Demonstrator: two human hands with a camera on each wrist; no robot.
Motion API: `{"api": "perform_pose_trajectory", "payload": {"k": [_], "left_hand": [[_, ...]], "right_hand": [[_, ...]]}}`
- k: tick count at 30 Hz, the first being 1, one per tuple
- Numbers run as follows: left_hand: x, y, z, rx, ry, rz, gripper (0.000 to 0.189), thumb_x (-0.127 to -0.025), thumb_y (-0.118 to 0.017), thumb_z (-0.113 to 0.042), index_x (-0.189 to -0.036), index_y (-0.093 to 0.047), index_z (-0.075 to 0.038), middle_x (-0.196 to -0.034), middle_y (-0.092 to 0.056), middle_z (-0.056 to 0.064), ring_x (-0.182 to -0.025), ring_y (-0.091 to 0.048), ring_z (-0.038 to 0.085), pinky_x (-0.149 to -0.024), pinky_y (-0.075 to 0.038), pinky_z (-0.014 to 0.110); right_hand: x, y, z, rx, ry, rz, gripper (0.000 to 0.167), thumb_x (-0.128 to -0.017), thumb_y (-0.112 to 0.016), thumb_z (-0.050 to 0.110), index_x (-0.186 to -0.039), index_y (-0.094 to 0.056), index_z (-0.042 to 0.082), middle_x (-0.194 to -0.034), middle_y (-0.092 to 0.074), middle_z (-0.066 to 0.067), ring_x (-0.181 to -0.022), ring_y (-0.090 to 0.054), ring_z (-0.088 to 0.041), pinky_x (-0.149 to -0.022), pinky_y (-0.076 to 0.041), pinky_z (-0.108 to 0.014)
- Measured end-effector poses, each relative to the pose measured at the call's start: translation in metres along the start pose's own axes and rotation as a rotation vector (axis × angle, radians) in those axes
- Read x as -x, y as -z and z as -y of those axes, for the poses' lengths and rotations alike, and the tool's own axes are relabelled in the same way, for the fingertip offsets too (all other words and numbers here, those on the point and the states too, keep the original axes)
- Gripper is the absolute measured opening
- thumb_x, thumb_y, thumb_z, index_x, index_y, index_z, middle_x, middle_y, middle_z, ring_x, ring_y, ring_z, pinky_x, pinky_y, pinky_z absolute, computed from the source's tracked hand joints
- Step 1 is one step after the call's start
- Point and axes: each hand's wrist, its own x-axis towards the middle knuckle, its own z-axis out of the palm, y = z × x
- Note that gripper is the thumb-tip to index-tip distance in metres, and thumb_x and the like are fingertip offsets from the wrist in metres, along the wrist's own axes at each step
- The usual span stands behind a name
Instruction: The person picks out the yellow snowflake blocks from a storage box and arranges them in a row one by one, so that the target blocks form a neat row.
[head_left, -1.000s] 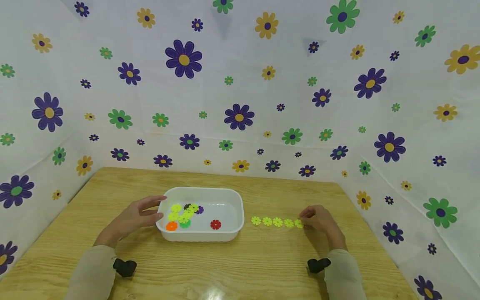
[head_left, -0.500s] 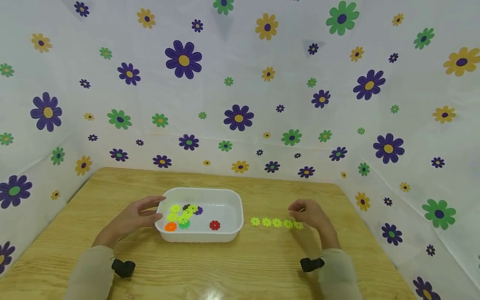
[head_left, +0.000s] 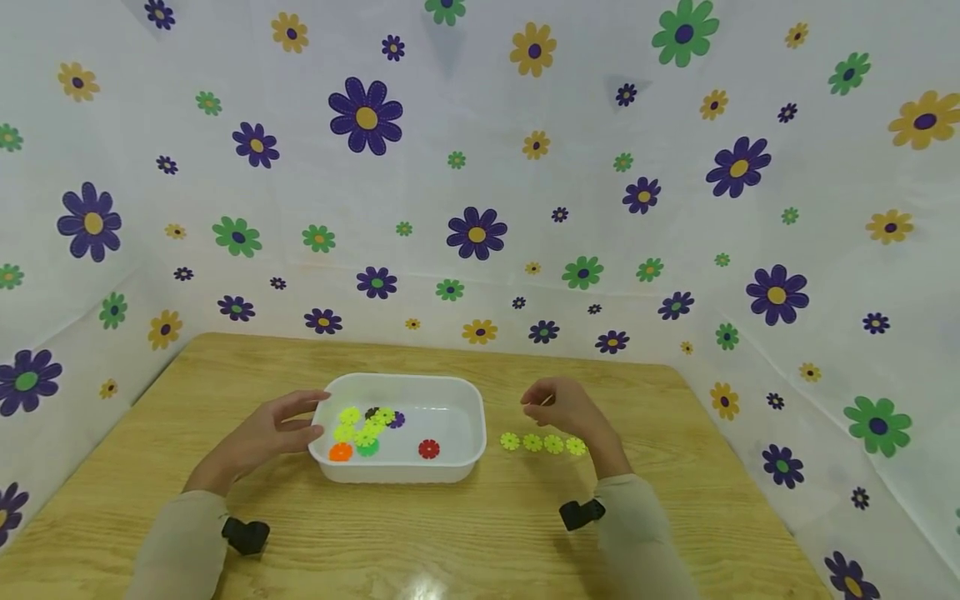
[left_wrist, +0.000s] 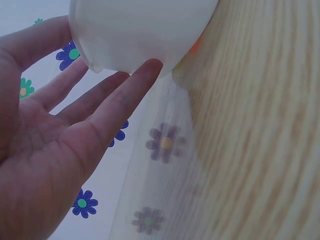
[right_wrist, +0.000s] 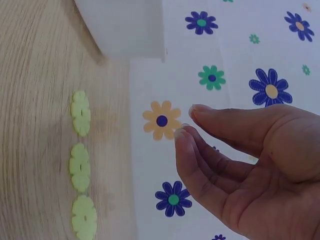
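Observation:
My left hand rests with spread fingers against the left end of a white plastic tray; the left wrist view shows the fingertips along its outer wall. Inside lie flower-shaped discs, several yellow-green ones clustered left with an orange disc, a green disc and a purple disc. A red disc lies apart. My right hand hovers above a row of yellow-green discs, thumb and forefinger slightly apart with nothing between them. Its wrist covers the row's right end.
All this stands on a wooden table. White cloth printed with flowers rises behind and at both sides. A black wrist camera sits at the left cuff, another wrist camera at the right.
My right hand has lifted away from the right end of the disc row and moved left, towards the tray. The left hand and tray have stayed in place.

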Motion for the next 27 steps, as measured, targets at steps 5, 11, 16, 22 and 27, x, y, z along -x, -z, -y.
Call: {"api": "perform_pose_trajectory", "payload": {"k": [5, 11, 16, 22, 27], "left_hand": [[0.001, 0.000, 0.000, 0.017, 0.005, 0.002, 0.068, -0.102, -0.066, -0.024, -0.158, -0.034, -0.006, -0.163, -0.030, 0.032, -0.143, -0.041, 0.057, -0.101, -0.060, 0.047], [0.001, 0.000, 0.000, 0.028, 0.001, 0.006, 0.068, -0.102, -0.066, -0.024, -0.158, -0.033, -0.006, -0.163, -0.030, 0.032, -0.144, -0.041, 0.056, -0.101, -0.060, 0.046], [0.001, 0.001, 0.001, 0.027, -0.004, 0.006, 0.068, -0.102, -0.066, -0.024, -0.158, -0.033, -0.006, -0.163, -0.030, 0.032, -0.143, -0.042, 0.056, -0.100, -0.060, 0.045], [0.000, 0.002, 0.004, 0.020, 0.003, -0.002, 0.067, -0.102, -0.066, -0.025, -0.158, -0.034, -0.007, -0.164, -0.029, 0.032, -0.144, -0.040, 0.057, -0.101, -0.060, 0.046], [0.001, 0.002, 0.004, -0.002, 0.009, -0.014, 0.067, -0.102, -0.066, -0.027, -0.158, -0.035, -0.008, -0.164, -0.029, 0.031, -0.145, -0.039, 0.058, -0.103, -0.058, 0.048]], "right_hand": [[-0.009, -0.015, 0.019, -0.006, 0.027, 0.028, 0.010, -0.097, -0.071, 0.011, -0.103, -0.074, 0.004, -0.097, -0.071, -0.010, -0.079, -0.067, -0.015, -0.083, -0.065, -0.045], [-0.016, -0.030, 0.041, -0.033, 0.063, 0.032, 0.008, -0.096, -0.073, 0.012, -0.101, -0.075, 0.006, -0.096, -0.071, -0.008, -0.077, -0.067, -0.015, -0.080, -0.065, -0.041], [-0.023, -0.044, 0.061, -0.048, 0.110, 0.069, 0.008, -0.095, -0.073, 0.011, -0.101, -0.075, 0.005, -0.094, -0.072, -0.009, -0.075, -0.066, -0.015, -0.076, -0.064, -0.032], [-0.034, -0.065, 0.080, -0.039, 0.148, 0.128, 0.009, -0.095, -0.073, 0.010, -0.102, -0.075, 0.004, -0.093, -0.072, -0.008, -0.072, -0.066, -0.014, -0.071, -0.061, -0.025], [-0.043, -0.085, 0.088, -0.030, 0.151, 0.176, 0.008, -0.095, -0.073, 0.009, -0.101, -0.076, 0.004, -0.093, -0.073, -0.008, -0.071, -0.065, -0.013, -0.070, -0.061, -0.024]]}}
